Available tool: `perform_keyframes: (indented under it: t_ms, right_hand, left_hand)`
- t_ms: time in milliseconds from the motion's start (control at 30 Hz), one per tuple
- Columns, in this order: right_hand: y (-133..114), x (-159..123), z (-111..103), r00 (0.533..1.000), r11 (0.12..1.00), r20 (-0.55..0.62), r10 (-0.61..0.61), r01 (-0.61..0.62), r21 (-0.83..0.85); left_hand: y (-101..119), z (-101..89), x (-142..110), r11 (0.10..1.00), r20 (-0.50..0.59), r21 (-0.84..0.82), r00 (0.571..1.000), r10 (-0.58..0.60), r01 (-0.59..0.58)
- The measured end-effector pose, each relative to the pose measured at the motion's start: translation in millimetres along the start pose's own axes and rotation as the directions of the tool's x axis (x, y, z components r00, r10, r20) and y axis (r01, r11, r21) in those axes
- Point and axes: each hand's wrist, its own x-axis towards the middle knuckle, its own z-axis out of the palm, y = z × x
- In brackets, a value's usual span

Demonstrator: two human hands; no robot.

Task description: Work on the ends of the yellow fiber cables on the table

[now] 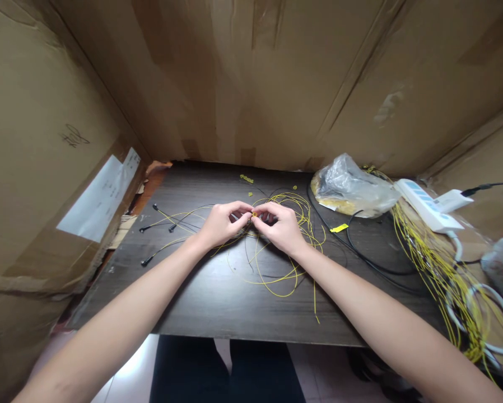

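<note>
Over the middle of the dark table (218,308), my left hand (225,224) and my right hand (279,225) meet fingertip to fingertip. Both pinch a small yellow piece (255,214), mostly covered by the fingers; its exact kind is too small to make out. Thin yellow wires (291,291) and black ones spread in loops under and around my right hand. To the left of my left hand lie several thin leads ending in small black heads (145,261). Beyond the hands rest a short row of small yellow pieces (247,178) and a couple of loose ones.
A clear plastic bag (352,187) stands at the back right, beside a white power strip (428,206). A large yellow wire bundle (432,285) hangs over the right side. A black cable (373,263) with a yellow tag (339,228) crosses the table. Cardboard walls (243,84) enclose the back and sides.
</note>
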Motion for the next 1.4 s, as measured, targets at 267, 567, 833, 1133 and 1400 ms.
perform_keyframes:
  t_ms: [267,567,833,1133,1400]
  right_hand:
    - [0.0,-1.1,1.2,0.998,1.0,-0.053,-0.029,0.029,-0.002]
    - [0.5,-0.3,0.1,0.999,0.999,-0.047,-0.016,0.015,-0.037]
    - [-0.2,0.3,-0.1,0.999,1.0,-0.039,0.018,-0.019,-0.015]
    - [1.1,-0.1,0.8,0.999,1.0,-0.042,0.009,-0.01,-0.026]
    - [-0.3,-0.4,2.0,0.997,0.997,-0.02,0.073,-0.072,0.038]
  left_hand:
    - [-0.3,0.2,-0.1,1.0,0.004,-0.005,1.0,0.014,-0.014]
    - [-4.4,0.2,-0.1,0.997,-0.003,0.044,0.998,0.062,-0.061]
    - [-3.6,-0.6,1.2,0.986,-0.018,0.119,0.993,0.117,-0.114]
    - [-6.2,0.7,0.6,0.987,-0.047,0.123,0.993,0.11,-0.103]
    - [-4.6,0.1,0.6,0.991,-0.044,0.109,0.995,0.086,-0.081]
